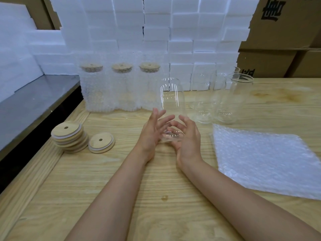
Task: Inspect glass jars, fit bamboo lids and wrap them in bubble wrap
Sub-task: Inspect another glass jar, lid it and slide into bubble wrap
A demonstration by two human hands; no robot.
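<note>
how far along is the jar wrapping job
Done: three wrapped jars with lids stand at the back. In hand: a glass jar, no lid yet, gripped by the right hand, touched by the left hand. Still to do: at least two bare jars, with the lid stack and bubble wrap waiting.

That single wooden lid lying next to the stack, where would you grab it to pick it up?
By its rim, from above: the lid lies flat on the table, a thin disc, so only the edge offers purchase. The stack sits close on its left, so pinch the near and far edges. The left hand, resting open on the jar, is nearer.
</note>
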